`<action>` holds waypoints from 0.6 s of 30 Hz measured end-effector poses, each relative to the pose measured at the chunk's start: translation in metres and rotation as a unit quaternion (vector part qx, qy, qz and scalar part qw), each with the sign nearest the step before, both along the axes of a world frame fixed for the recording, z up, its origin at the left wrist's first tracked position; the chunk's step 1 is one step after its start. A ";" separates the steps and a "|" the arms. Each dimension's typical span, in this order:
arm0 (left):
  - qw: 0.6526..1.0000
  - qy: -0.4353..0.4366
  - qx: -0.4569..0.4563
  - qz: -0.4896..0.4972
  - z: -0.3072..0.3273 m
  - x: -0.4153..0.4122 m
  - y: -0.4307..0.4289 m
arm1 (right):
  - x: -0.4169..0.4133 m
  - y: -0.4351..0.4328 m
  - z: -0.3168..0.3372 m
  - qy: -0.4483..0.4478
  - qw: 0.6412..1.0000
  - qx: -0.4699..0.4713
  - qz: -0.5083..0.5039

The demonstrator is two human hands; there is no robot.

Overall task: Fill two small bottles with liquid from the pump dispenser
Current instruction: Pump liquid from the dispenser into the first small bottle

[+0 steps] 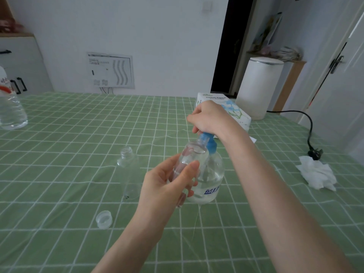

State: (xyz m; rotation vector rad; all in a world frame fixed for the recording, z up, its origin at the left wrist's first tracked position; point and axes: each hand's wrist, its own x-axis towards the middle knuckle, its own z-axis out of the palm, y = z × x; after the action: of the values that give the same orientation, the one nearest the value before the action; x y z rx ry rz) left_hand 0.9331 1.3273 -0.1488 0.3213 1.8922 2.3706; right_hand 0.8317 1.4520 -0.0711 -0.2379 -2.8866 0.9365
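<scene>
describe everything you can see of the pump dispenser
The pump dispenser is a clear plastic bottle with a blue pump head and blue print on its front. It stands upright on the green tablecloth, partly filled with clear liquid. The right hand grips the pump head; a small bottle meets the spout.

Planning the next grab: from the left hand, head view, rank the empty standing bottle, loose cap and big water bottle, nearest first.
1. Empty small bottle, just left of the left hand.
2. Loose cap, lower left, on the table.
3. Big water bottle, far left edge.
</scene>
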 end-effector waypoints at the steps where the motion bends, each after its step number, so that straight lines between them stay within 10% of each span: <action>1: 1.000 0.001 0.002 -0.001 0.001 0.000 0.000 | 0.000 0.000 0.001 0.005 1.000 0.003 -0.002; 18: 1.000 -0.002 -0.003 0.002 0.000 0.001 0.000 | -0.001 0.001 -0.007 -0.030 0.999 -0.007 0.022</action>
State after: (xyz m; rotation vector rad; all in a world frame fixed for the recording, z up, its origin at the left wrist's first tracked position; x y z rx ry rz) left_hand 0.9345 1.3276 -0.1485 0.3121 1.8991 2.3652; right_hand 0.8311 1.4529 -0.0785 -0.2085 -2.9533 0.9728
